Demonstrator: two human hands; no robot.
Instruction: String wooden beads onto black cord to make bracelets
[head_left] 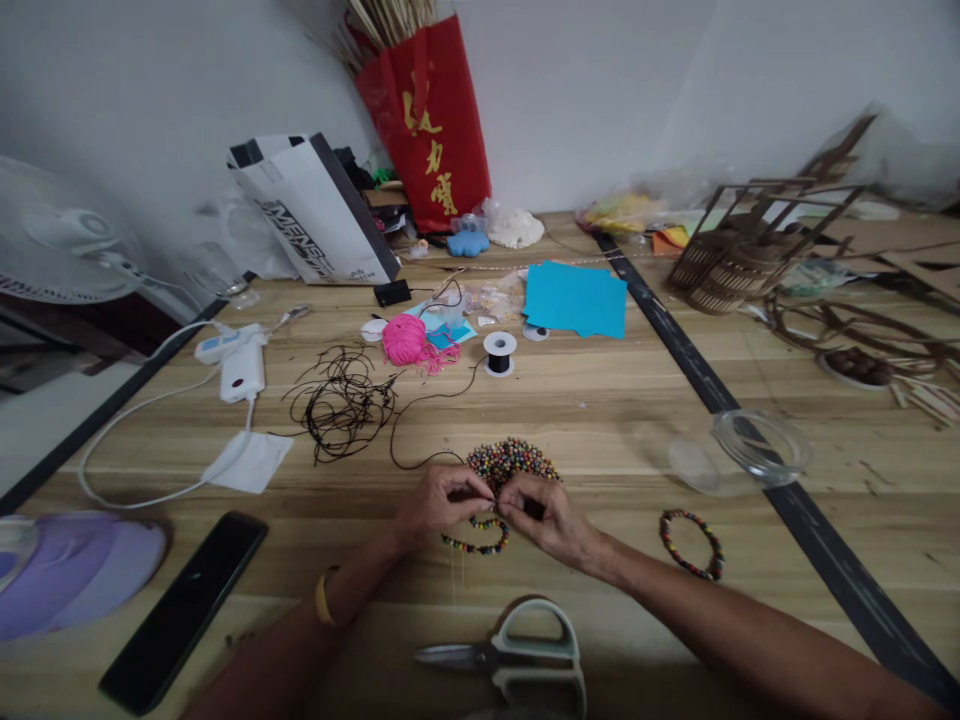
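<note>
Hands (441, 500) (553, 522) pinched @ bead pile (511, 456) edge | scissors (486, 657), bracelet (711, 548) well apart

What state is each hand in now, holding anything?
Left hand: pinched closed by the bead string; held item too small to tell.
Right hand: pinched closed, fingertips close to the left's; held item too small to tell.

A rounded, yellow-gold bangle (324, 597) circles the left forearm (360, 575) near the wrist, lower left of the centre of the frame; it is a single narrow band, its finer surface too blurred to make out. The left hand (439, 503) and the right hand (551, 520) are bare, and the right forearm (675, 590), running toward the lower right corner, is bare too.
</note>
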